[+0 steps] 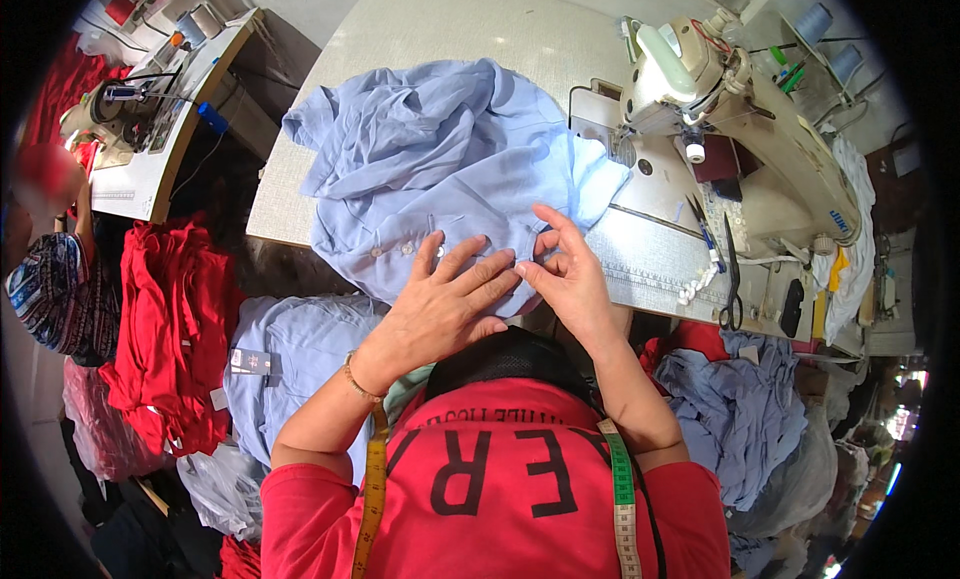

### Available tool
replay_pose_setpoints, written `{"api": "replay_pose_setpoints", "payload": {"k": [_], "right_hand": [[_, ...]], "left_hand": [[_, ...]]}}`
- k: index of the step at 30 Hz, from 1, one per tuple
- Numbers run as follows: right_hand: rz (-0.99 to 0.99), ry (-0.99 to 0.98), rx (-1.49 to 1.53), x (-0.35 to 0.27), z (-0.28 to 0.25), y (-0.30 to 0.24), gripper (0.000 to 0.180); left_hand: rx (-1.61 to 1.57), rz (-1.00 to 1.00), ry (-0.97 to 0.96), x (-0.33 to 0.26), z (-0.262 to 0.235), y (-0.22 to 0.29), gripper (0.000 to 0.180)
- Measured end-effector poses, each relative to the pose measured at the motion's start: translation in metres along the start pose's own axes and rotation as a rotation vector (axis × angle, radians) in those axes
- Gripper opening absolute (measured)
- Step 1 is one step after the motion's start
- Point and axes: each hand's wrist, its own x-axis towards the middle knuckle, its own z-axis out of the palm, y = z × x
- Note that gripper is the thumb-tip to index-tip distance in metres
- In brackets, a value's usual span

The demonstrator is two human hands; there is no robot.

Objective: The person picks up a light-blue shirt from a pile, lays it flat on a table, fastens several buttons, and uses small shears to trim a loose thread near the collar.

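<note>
A light blue button-up shirt (440, 169) lies bunched on the sewing table, its lower edge toward me. Several pale buttons (408, 249) show along its near part. My left hand (455, 289) rests flat on the cloth, fingers spread, fingertips pointing right. Close beside it, my right hand (570, 279) touches the shirt's near right edge. Its fingers are loosely curved and apart, with the thumb tip by my left fingertips. Right of the shirt stands a sewing machine (740, 119); part of the shirt lies against its bed.
Black scissors (733, 279) and a small blue-handled tool (707, 234) lie on the table's right side. More blue garments (290, 369) are piled at my left and right (720, 409). Red garments (175, 329) hang farther left, near another person (60, 289) at a second machine (105, 129).
</note>
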Motion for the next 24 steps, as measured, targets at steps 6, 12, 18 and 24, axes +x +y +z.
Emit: {"api": "replay_pose_setpoints", "payload": {"k": [6,12,18,24], "right_hand": [[0.023,-0.007,-0.004,0.002,0.002,0.004,0.055],[0.049,-0.034,0.071,0.002,-0.003,-0.005,0.054],[0.128,-0.047,0.109,0.000,-0.002,-0.016,0.045],[0.156,-0.102,0.036,0.001,-0.011,-0.006,0.029]], "left_hand": [[-0.120,-0.017,0.094,-0.003,-0.003,-0.005,0.044],[-0.255,-0.413,0.506,-0.028,-0.003,-0.047,0.027],[-0.208,-0.447,0.435,-0.036,-0.009,-0.058,0.024],[-0.258,-0.442,0.378,-0.037,-0.009,-0.059,0.017]]}}
